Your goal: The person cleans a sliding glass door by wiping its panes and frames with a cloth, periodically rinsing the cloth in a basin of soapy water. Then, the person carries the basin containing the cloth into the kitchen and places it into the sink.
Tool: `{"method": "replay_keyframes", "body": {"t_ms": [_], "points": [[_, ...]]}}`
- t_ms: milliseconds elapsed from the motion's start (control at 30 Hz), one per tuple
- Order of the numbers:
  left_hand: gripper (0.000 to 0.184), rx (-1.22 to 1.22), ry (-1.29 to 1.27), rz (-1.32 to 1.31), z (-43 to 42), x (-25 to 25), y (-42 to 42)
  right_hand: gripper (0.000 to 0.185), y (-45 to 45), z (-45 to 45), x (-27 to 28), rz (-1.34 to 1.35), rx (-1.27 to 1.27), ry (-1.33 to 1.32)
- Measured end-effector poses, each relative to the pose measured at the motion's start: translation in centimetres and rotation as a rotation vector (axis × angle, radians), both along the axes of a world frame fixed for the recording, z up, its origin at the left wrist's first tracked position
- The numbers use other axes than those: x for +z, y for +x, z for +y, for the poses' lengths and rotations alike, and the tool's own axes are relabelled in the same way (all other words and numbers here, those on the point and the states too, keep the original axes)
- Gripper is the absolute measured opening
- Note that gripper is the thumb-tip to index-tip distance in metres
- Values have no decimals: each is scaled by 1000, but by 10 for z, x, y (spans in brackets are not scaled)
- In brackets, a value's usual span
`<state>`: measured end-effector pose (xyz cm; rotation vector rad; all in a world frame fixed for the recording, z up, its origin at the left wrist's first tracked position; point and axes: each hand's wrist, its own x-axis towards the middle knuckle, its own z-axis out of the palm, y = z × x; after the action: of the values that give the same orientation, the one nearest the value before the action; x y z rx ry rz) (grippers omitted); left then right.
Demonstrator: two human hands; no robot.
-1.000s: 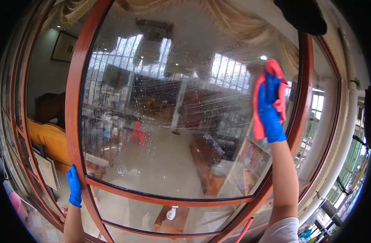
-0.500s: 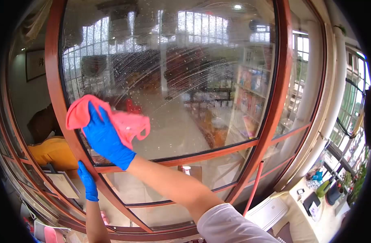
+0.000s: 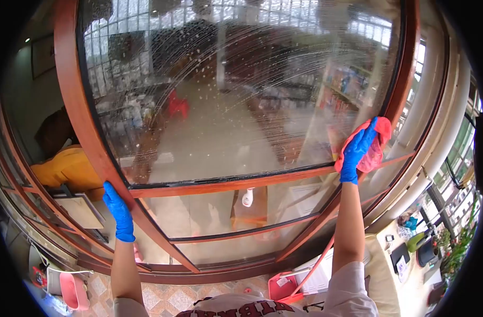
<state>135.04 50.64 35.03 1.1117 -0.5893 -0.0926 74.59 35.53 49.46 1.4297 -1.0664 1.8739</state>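
A large glass pane (image 3: 210, 132) in a reddish-brown frame (image 3: 236, 183) fills the middle of the head view, with curved wet streaks and droplets on it. My right hand (image 3: 359, 150), in a blue glove, presses a pink cloth (image 3: 379, 153) against the lower right corner of the pane, partly over the frame. The cloth shows on both sides of the hand. My left hand (image 3: 119, 211), also gloved in blue, rests on the left upright of the frame below the pane's lower left corner, its fingers close together and pointing up.
Behind the lower glass a white spray bottle (image 3: 247, 197) stands on a wooden stool (image 3: 257, 211). Pink bins stand on the tiled floor, left (image 3: 73, 291) and right (image 3: 283, 286). A red pole leans at the right. Plants and small items lie on a ledge (image 3: 405, 253) at right.
My right hand swept with the pink cloth from the upper right to the lower left, then across to the lower right corner. My left hand stays at the left upright. The view has tilted down.
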Motion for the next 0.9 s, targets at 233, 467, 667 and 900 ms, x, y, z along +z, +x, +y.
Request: {"method": "replay_keyframes", "body": {"t_ms": [233, 467, 667, 900], "points": [[43, 28, -59, -32, 7, 20, -21, 56, 228, 94, -26, 156, 15, 531], [45, -146, -21, -122, 13, 22, -12, 44, 392, 128, -123, 644, 369, 184], [45, -206, -4, -20, 18, 38, -31, 41, 381, 117, -179, 423, 1301, 639], [56, -107, -77, 67, 1, 15, -6, 43, 40, 13, -219, -235, 103, 319]]}}
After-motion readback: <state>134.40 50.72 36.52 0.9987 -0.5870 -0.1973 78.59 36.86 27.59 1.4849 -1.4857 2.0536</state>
